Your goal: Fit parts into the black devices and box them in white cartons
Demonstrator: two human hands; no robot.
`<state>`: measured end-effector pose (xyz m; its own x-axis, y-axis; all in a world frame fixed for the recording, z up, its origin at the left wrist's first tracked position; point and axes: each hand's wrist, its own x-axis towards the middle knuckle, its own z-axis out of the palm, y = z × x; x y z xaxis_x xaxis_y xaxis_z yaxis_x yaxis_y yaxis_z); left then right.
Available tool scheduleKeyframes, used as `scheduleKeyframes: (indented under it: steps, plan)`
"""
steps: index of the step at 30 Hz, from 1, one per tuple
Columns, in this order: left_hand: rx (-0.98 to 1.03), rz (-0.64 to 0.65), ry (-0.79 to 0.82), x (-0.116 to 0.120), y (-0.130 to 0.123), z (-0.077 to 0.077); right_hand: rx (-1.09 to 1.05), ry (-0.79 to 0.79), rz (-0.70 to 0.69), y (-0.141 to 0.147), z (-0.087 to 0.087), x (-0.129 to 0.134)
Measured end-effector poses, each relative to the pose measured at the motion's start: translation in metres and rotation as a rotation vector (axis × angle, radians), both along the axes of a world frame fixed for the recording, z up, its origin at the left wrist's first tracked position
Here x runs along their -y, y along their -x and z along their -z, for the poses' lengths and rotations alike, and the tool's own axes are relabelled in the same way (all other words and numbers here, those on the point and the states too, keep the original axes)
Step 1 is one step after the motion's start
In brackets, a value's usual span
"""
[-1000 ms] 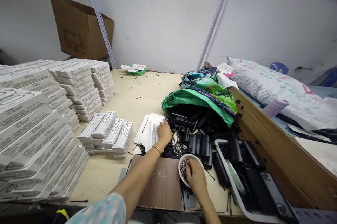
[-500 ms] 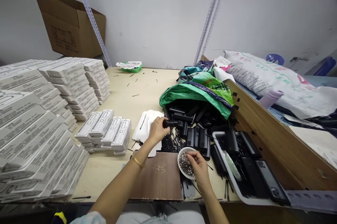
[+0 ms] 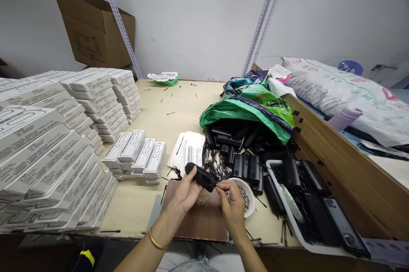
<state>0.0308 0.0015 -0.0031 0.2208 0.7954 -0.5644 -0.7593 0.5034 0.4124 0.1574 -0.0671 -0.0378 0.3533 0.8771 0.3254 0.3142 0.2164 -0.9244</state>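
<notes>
Casing [image 3: 201, 176] is sitting below frame centre, the left hand [image 3: 185, 194] gripping it, presumably presenting its end to the right hand [image 3: 233, 204]. I'm seeing that hand pinching there, but cannot tell on what; it's partly covering the white bowl [image 3: 252, 206] of metal bits [image 3: 244, 195], lower centre-right.

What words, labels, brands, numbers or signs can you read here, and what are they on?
None reads with certainty:
Stacked white boxes: print too small.
White cards: print too small.
Brown carton: print blurred.
Green bag: dark lettering, unclear.
White sack: green and red characters, blurred.
</notes>
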Motion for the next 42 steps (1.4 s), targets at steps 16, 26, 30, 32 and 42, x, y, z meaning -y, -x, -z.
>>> scheduleKeyframes:
  steps: [16,26,30,32,42]
  plan:
    - [-0.033,-0.074,-0.052,0.007,-0.005,0.001,0.071,-0.118,0.056,0.003,-0.002,-0.001]
    - [-0.224,-0.026,-0.463,0.028,0.012,-0.018,-0.371,0.095,-0.011,-0.008,0.011,0.003]
    - [-0.641,0.331,-0.774,0.044,0.011,0.012,-0.381,0.173,0.157,-0.032,0.02,0.0]
    - [-0.819,0.364,-0.793,0.036,-0.003,0.028,-0.256,0.177,0.161,-0.04,0.017,-0.01]
    - [-1.835,0.472,-0.929,-0.04,0.024,0.066,0.464,0.241,-0.254,-0.011,0.006,-0.155]
